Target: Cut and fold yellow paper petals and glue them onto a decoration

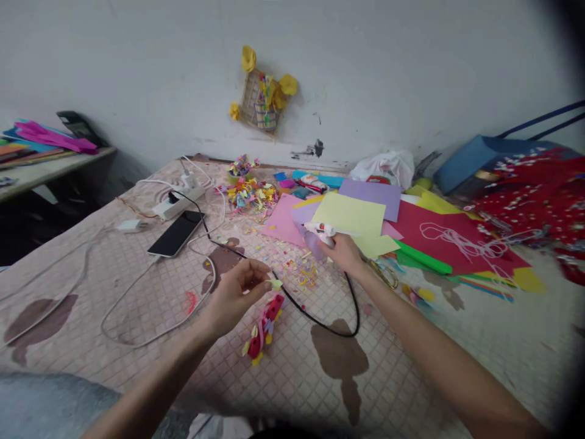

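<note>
My left hand [241,291] pinches a small pale green paper piece [275,284] between thumb and fingertips. My right hand [343,251] is wrapped around a white glue gun [320,229], whose nozzle points left. A black cord [315,318] loops from the gun across the table. Just below my left fingertips lies a red strip decorated with pink, yellow and lilac paper bits [264,329], resting on the tablecloth apart from both hands. Small paper scraps [304,272] are scattered between my hands.
A phone [177,234] on a white cable and a power strip [179,203] lie at left. Coloured paper sheets [351,213], scissors [386,274] and white string [475,241] are at right. A heap of paper bits [251,196] sits near the wall.
</note>
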Demonstrator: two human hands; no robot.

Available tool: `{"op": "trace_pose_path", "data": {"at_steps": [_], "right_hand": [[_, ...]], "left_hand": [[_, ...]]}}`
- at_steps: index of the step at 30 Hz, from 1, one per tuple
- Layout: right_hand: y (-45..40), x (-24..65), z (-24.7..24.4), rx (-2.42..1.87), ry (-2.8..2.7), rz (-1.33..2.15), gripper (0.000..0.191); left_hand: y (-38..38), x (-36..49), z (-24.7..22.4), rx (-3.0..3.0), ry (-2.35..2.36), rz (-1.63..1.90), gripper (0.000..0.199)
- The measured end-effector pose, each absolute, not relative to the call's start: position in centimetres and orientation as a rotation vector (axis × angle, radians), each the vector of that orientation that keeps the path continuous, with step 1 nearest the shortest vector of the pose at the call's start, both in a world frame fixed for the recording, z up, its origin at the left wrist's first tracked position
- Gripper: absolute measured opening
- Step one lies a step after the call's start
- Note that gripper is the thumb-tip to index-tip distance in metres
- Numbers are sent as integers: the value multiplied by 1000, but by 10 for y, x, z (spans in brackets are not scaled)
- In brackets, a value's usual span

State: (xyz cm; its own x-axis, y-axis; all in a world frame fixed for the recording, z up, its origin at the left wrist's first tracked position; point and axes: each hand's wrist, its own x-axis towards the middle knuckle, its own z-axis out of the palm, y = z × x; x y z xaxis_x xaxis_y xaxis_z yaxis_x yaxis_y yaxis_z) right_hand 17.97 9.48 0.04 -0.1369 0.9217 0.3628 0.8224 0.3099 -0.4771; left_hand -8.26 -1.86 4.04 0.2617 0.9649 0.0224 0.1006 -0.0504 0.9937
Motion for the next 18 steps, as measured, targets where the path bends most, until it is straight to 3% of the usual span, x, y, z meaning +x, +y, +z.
{"op": "trace_pose_path", "data": {"at_steps": [8,11,14,18], "right_hand": [[75,194,-4,-1512,-1834,252,43],[45,188,4,-1497,-1507,253,31],[7,166,23,-1377,-1485,538,11],[-25,135,49,-1125,-1728,1078,11]], "left_hand": [[-14,-72,49,1483,1128,965,20],[-15,-65,56,1518,1154,970,19],[-16,-58,63,1546,1175,978,16],[-17,-49,67,1569,1169,959,14]]}}
